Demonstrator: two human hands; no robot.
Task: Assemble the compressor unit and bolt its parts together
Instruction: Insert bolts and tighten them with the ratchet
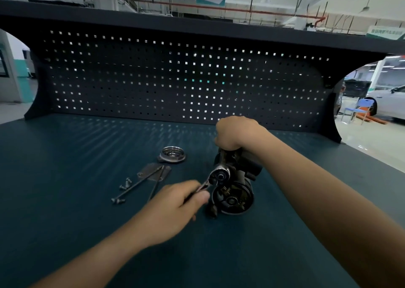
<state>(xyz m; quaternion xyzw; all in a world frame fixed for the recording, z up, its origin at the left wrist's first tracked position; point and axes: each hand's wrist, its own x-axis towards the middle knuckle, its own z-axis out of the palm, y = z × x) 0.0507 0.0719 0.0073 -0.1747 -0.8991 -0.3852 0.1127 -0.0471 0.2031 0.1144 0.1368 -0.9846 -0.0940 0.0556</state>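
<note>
**Ratchet on compressor, both hands engaged**

Left hand has its fingers curled round the ratchet wrench handle. The wrench head sits on the compressor unit, which lies mid-bench on the teal mat. Left of it are long bolts, a flat plate and a round metal cover. Right hand grips the unit's far end. Pegboard stands behind.

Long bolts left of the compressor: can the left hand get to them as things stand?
Probably yes. The long bolts lie on the open bench just left of the left hand, with nothing between. But that hand grips the ratchet by its handle, so it would have to let go first.
</note>
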